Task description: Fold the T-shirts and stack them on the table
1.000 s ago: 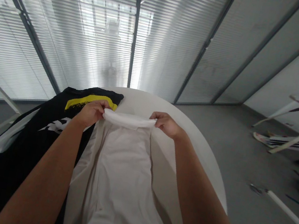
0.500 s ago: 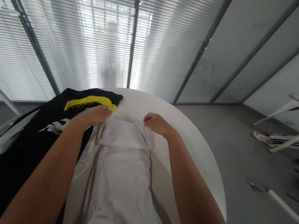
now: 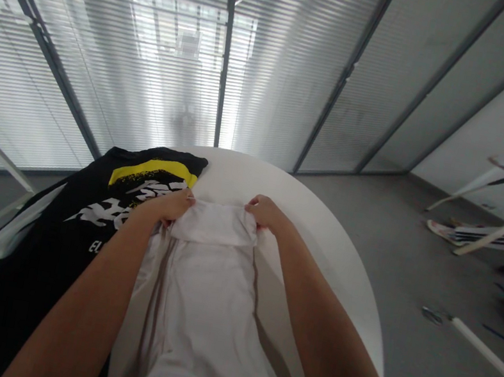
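Note:
A white garment [image 3: 206, 310] lies lengthwise on a round white table [image 3: 322, 233], its far end folded back toward me into a short flap [image 3: 213, 228]. My left hand [image 3: 171, 205] grips the flap's left corner with closed fingers. My right hand [image 3: 263, 212] pinches the flap's right corner. Both forearms reach out over the garment from the bottom of the view.
A black garment with a yellow stripe and white print [image 3: 79, 229] lies on the table's left side, beside the white one. Glass walls with blinds stand behind the table. On the grey floor at right are table legs [image 3: 497, 238], a striped cloth [image 3: 501, 240] and a white pole [image 3: 485, 356].
The far end of the white garment, held raised a second ago, has been folded over toward me and laid down as a flap. Both hands have come closer and lower.

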The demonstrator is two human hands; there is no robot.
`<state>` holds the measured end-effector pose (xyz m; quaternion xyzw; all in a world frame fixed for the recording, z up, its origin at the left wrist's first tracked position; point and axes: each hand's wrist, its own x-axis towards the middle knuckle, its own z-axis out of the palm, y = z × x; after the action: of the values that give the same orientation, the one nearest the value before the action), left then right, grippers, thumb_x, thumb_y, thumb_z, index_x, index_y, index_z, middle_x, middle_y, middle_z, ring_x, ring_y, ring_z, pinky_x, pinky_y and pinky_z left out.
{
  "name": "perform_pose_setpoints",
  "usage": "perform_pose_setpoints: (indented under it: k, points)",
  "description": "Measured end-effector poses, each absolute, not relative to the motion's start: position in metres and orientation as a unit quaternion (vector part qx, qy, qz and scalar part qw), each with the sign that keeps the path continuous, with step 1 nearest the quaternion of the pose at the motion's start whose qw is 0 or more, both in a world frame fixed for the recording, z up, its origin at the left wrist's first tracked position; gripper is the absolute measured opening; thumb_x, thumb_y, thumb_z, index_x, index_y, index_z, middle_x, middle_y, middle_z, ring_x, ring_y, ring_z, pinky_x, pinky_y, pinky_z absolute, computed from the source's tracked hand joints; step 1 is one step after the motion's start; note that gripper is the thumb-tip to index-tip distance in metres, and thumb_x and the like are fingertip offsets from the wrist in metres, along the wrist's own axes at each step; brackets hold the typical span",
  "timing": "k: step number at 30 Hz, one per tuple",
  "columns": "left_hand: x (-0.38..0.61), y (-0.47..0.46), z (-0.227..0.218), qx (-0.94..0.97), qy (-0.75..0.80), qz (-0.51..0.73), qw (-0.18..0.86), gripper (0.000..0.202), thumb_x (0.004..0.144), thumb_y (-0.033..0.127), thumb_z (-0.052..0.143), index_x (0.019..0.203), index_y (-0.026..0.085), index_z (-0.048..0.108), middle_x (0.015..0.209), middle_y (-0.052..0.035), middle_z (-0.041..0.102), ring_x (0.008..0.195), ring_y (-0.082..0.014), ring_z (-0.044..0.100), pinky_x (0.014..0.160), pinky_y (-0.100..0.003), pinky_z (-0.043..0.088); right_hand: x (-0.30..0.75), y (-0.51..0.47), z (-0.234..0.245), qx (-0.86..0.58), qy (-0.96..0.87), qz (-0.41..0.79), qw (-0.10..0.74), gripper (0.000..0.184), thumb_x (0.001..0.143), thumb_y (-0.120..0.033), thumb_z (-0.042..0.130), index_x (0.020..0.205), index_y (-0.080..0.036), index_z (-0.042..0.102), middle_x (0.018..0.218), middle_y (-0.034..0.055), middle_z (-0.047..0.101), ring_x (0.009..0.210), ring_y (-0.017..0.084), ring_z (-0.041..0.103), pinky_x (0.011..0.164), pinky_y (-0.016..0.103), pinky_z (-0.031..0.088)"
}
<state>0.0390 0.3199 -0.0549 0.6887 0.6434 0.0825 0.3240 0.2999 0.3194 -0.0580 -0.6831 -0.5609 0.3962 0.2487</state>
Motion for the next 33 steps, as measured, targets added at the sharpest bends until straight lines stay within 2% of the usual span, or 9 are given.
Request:
perform_pose_setpoints:
  k: [4,7,12,16,19,23,27,30,33]
  points:
    - [0.035,0.317,-0.047,0.711,0.619,0.095,0.32,0.038,0.088,0.043,0.041,0.114,0.018,0.055,0.095,-0.0139,0.064,0.059,-0.0218,0.062,0.049,-0.032,0.049,0.317,0.318,-0.051,-0.668,-0.554,0.438,0.233,0.013,0.084,-0.024,0.065,0.093,-0.015,0.062,0.055,-0.0034,0.052,0.047,0.008,0.048,0.051,0.023,0.05]
    - [0.03,0.317,-0.04,0.721,0.619,0.102,0.294,0.037,0.088,0.04,0.044,0.116,0.019,0.053,0.091,-0.0108,0.064,0.058,-0.0198,0.061,0.05,-0.03,0.048,0.33,0.321,-0.05,-0.666,-0.566,0.428,0.231,0.015,0.083,-0.026,0.067,0.092,-0.016,0.062,0.06,-0.002,0.054,0.048,0.008,0.048,0.053,0.025,0.051]
    - [0.035,0.32,-0.031,0.773,0.599,0.161,0.135,0.037,0.084,0.032,0.052,0.117,0.018,0.058,0.095,-0.0093,0.067,0.087,-0.0232,0.064,0.081,-0.033,0.048,0.334,0.329,-0.049,-0.709,-0.615,0.287,0.193,0.02,0.082,-0.03,0.065,0.094,-0.013,0.064,0.078,0.0084,0.066,0.061,0.016,0.06,0.056,0.027,0.05]
    - [0.05,0.317,-0.032,0.804,0.559,0.151,0.133,0.058,0.083,0.049,0.052,0.131,0.017,0.053,0.115,-0.0134,0.063,0.107,-0.0271,0.06,0.094,-0.037,0.044,0.333,0.325,-0.042,-0.649,-0.711,0.233,0.137,0.051,0.077,-0.045,0.069,0.118,-0.015,0.061,0.112,0.015,0.066,0.098,0.026,0.064,0.081,0.033,0.051]
    - [0.059,0.314,-0.039,0.837,0.517,0.073,0.163,0.082,0.069,0.065,0.062,0.138,0.022,0.049,0.136,-0.0142,0.053,0.128,-0.0323,0.046,0.103,-0.039,0.038,0.332,0.319,-0.043,-0.536,-0.805,0.244,0.071,0.091,0.064,-0.055,0.078,0.143,-0.025,0.043,0.142,0.0126,0.048,0.129,0.031,0.045,0.103,0.038,0.04]
    - [0.06,0.313,-0.049,0.843,0.494,-0.006,0.213,0.099,0.058,0.071,0.067,0.143,0.025,0.044,0.146,-0.0132,0.046,0.133,-0.034,0.041,0.109,-0.041,0.031,0.329,0.321,-0.053,-0.512,-0.818,0.261,-0.017,0.115,0.054,-0.058,0.082,0.151,-0.023,0.031,0.152,0.0139,0.036,0.137,0.034,0.036,0.112,0.042,0.031]
    - [0.055,0.318,-0.055,0.813,0.532,0.027,0.237,0.086,0.072,0.072,0.054,0.143,0.025,0.043,0.148,-0.0124,0.044,0.134,-0.0315,0.042,0.109,-0.04,0.031,0.334,0.325,-0.055,-0.523,-0.811,0.262,-0.026,0.109,0.059,-0.053,0.08,0.152,-0.023,0.029,0.152,0.0132,0.036,0.136,0.033,0.039,0.111,0.041,0.032]
    - [0.053,0.325,-0.06,0.8,0.559,0.074,0.207,0.063,0.09,0.057,0.034,0.132,0.016,0.055,0.138,-0.0158,0.054,0.126,-0.028,0.051,0.105,-0.037,0.035,0.338,0.324,-0.051,-0.541,-0.794,0.276,0.008,0.088,0.072,-0.044,0.072,0.148,-0.02,0.035,0.148,0.0131,0.043,0.13,0.029,0.047,0.107,0.036,0.037]
    - [0.052,0.33,-0.064,0.793,0.576,0.106,0.169,0.052,0.09,0.045,0.037,0.119,0.011,0.063,0.125,-0.0174,0.063,0.117,-0.0263,0.058,0.101,-0.033,0.039,0.337,0.321,-0.046,-0.575,-0.775,0.261,0.026,0.07,0.078,-0.038,0.067,0.14,-0.014,0.047,0.14,0.0163,0.051,0.123,0.028,0.054,0.102,0.035,0.041]
